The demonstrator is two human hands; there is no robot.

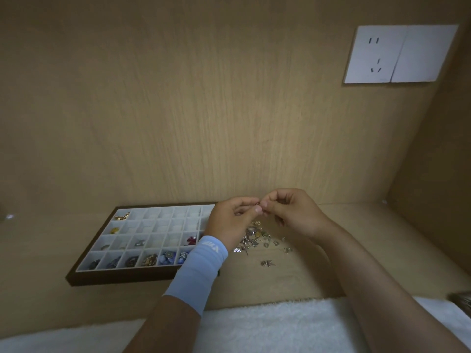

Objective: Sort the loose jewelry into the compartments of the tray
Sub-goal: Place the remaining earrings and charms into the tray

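Observation:
A dark-framed tray (84, 276) with white compartments lies on the wooden surface at the left. Its front row holds dark, gold and blue pieces; a red piece (191, 240) sits one row back, and gold pieces (121, 216) lie at the far left. A heap of loose small jewelry (257, 238) is spread to the right of the tray, partly hidden by my hands. My left hand (230, 222), with a light blue wrist sleeve, and my right hand (293, 212) meet above the heap. Both pinch one tiny reddish piece of jewelry (258, 205) between their fingertips.
A wooden back wall rises right behind the tray, and a side wall closes the right. A white wall socket (400, 53) is mounted high at the right. A white fluffy cloth (254, 327) covers the near edge. A dark object (462, 300) peeks in at the far right.

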